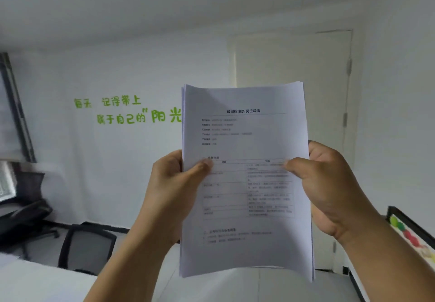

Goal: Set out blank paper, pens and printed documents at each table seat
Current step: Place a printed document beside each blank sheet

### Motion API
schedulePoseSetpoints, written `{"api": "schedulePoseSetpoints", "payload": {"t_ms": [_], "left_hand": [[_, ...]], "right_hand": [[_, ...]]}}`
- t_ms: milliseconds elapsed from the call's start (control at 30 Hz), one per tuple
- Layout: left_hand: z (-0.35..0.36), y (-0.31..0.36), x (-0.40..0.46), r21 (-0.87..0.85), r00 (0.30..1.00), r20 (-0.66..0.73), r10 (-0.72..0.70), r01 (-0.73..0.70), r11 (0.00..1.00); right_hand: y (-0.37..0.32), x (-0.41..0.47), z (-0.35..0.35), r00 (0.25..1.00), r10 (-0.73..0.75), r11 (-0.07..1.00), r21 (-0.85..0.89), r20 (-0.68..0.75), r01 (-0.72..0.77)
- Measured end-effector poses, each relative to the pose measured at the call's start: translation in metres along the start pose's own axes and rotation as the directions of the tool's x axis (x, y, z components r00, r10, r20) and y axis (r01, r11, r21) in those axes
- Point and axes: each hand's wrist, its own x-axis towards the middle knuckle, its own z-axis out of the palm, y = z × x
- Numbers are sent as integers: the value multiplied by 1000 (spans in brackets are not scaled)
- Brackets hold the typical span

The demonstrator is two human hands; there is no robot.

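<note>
A stack of printed documents (247, 184) stands upright in the centre of the frame, held in the air in front of a white wall (117, 172). The top sheet carries a heading, short lines of text and a table; the print is too blurred to read further. The upper edges of the sheets fan slightly apart, and the lower corners splay near the bottom of the frame.

The left hand (174, 184) grips the stack's left edge, thumb curled over the front of the top sheet and fingers hidden behind the paper. The right hand (329, 188) grips the right edge at about the same height, thumb pressed on the front and fingers wrapped behind. Both forearms rise from the lower part of the frame.

Below the stack, along the bottom of the frame, lies a white table (47, 285), its far edge running up from the lower left. Beyond that edge, at lower left, stands a black mesh office chair (87, 247), with floor showing between it and the wall. Green lettering (127, 113) is on the wall at centre left, partly covered by the stack. A door (306, 78) stands behind the stack, upper right. At the right edge a dark-framed board (409, 231) bears coloured magnets.
</note>
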Motion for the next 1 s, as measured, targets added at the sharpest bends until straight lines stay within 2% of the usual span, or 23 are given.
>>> {"api": "schedulePoseSetpoints", "payload": {"t_ms": [67,200,333,600,767,900,1000], "left_hand": [[-2,-7,10,11,999,-33,-32,32,999],[-15,-23,33,93,997,-73,-8,15,996],[-25,-45,66,159,994,-103,37,-20,987],[-40,-73,144,157,984,-158,86,-61,986],[-68,-75,173,193,964,-226,137,-93,977],[-94,-79,183,229,944,-305,129,-58,972],[-117,-86,187,276,911,-393,128,-17,961]], "right_hand": [[15,18,7,999,6,998,63,50,-9],[43,52,29,989,21,986,162,145,-45],[69,91,55,979,10,985,166,206,-44],[88,178,98,958,-45,983,183,283,-8],[99,216,140,927,-84,970,244,367,-9],[118,237,184,898,-67,957,282,435,-65],[134,252,224,848,-69,947,301,525,-109]]}}
